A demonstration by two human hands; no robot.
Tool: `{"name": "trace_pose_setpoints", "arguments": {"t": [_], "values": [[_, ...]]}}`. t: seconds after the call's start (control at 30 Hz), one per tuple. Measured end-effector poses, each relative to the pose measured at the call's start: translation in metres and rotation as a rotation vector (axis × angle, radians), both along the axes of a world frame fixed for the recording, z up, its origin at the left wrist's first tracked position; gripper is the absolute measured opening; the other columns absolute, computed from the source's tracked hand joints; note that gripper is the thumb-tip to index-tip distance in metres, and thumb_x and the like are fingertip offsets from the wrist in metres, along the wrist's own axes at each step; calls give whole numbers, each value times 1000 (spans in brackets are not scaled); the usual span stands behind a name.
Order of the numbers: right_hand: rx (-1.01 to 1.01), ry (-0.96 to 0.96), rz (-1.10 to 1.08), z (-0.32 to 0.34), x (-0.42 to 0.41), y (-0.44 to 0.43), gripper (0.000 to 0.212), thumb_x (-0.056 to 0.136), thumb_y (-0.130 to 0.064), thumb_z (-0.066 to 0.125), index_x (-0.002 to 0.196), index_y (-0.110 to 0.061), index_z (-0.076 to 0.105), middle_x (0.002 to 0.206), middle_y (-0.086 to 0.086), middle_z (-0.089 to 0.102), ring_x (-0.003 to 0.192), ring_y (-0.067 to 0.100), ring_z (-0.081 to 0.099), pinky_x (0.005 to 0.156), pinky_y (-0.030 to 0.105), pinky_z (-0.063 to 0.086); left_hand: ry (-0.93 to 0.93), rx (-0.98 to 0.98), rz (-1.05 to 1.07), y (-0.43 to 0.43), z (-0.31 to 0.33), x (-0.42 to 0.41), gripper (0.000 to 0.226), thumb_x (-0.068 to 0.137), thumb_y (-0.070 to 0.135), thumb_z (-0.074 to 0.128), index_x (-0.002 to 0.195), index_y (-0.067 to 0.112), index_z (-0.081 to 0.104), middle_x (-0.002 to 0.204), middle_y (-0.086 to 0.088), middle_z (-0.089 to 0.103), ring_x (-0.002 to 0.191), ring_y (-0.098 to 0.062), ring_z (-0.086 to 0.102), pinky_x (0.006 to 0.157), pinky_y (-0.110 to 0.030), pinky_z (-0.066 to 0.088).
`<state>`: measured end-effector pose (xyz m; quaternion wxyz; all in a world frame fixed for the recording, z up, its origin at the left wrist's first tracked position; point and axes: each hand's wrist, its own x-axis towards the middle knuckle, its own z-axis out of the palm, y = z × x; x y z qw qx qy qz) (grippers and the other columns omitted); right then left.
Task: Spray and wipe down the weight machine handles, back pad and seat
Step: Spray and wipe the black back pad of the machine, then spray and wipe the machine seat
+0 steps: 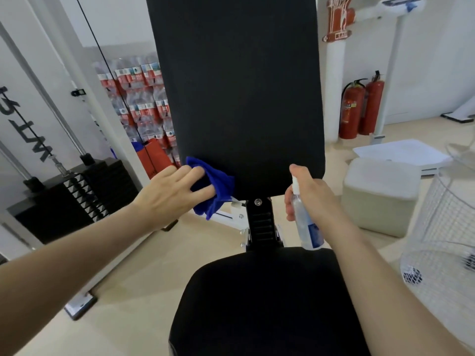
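Observation:
The tall black back pad [239, 93] rises in front of me, with the black seat [257, 299] below it at the bottom centre. My left hand [169, 194] presses a bunched blue cloth [214, 188] against the pad's lower left corner. My right hand [312, 194] holds a clear spray bottle [305, 222] with a white nozzle and blue label, upright, beside the pad's lower right corner, the nozzle facing the pad. No machine handles show in this view.
A black weight stack [77, 191] with guide rods stands at the left. Packs of bottled water [138, 98] are piled behind. Two red fire extinguishers [359, 109], a beige box [377, 196] and a white wire basket [444, 227] sit at the right.

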<state>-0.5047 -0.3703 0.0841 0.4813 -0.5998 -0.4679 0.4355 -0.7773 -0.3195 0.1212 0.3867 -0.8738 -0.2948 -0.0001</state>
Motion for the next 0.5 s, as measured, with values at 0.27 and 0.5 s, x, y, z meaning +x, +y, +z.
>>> {"name": "trace_pose_setpoints", "arguments": {"t": [0.27, 0.5], "values": [[13, 39, -102, 0, 9, 2, 63, 95, -56, 35, 62, -6, 56, 52, 6, 60, 57, 20, 60, 65, 32, 45, 5, -18, -125, 12, -12, 11, 52, 70, 15, 79, 114, 9, 52, 106, -18, 61, 85, -30, 61, 67, -40, 54], [14, 209, -272, -2, 32, 0, 61, 91, -54, 39, 57, -7, 55, 51, 9, 58, 53, 24, 56, 68, 39, 52, -177, 92, -264, 10, -36, 100, 17, 88, 9, 43, 103, 9, 50, 100, -11, 61, 76, -26, 56, 61, -35, 44]]}}
